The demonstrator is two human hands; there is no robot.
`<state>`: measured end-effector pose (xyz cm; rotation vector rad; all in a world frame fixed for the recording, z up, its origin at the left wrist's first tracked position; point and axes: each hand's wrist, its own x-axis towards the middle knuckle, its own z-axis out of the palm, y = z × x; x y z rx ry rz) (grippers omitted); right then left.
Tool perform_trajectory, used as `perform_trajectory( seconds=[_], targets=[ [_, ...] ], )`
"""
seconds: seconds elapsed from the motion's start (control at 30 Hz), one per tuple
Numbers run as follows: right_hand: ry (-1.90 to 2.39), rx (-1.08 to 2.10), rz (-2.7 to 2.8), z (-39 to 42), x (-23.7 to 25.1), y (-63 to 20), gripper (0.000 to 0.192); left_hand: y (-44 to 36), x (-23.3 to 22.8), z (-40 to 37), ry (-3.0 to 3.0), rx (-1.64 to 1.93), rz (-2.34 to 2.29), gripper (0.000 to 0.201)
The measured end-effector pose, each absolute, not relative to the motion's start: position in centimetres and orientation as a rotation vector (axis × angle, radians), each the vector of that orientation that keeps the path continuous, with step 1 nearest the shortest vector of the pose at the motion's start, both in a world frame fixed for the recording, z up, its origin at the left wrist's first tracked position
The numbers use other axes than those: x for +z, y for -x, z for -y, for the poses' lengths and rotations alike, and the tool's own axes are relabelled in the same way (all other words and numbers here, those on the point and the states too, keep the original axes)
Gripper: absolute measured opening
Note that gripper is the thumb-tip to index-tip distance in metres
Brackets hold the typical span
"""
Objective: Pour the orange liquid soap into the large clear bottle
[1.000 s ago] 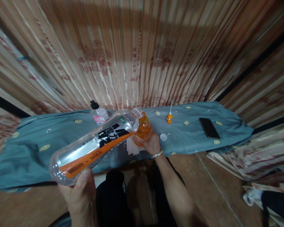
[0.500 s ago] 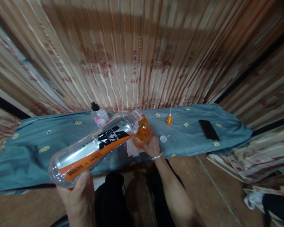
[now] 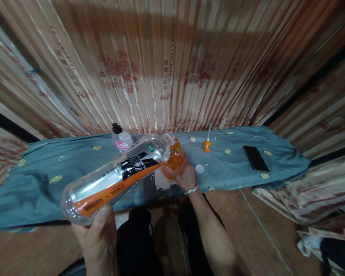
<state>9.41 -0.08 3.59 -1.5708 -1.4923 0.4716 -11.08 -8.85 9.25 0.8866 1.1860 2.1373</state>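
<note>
My left hand (image 3: 96, 228) is closed around the lower end of a large clear plastic bottle (image 3: 115, 176) with a silver, black and orange label. The bottle tilts to the right, its mouth at the top of a small orange see-through bottle (image 3: 176, 157). Around that orange bottle my right hand (image 3: 184, 174) is wrapped, holding it over a white tissue (image 3: 162, 182). Whether liquid passes between them I cannot tell. An orange pump head (image 3: 207, 145) with a thin tube lies to the right. Near my right hand is a white round cap (image 3: 199, 168).
Behind the large bottle stands a clear bottle with a black cap (image 3: 122, 140). A dark phone (image 3: 255, 158) lies on the right of the blue-green cloth (image 3: 227, 176) covering the narrow surface. A patterned curtain (image 3: 149, 69) hangs right behind it.
The large bottle's base has risen slightly in my left hand. My right hand keeps its grip on the orange bottle. The whole view has shifted a little.
</note>
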Motion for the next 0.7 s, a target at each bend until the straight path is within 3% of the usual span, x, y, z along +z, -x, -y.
perform_trajectory(
  seconds=[0.7],
  targets=[
    [1.548, 0.472, 1.482, 0.00, 3.25, -9.39, 0.062, 10.74, 9.35, 8.93, -0.811, 2.128, -1.163, 0.047]
  ],
)
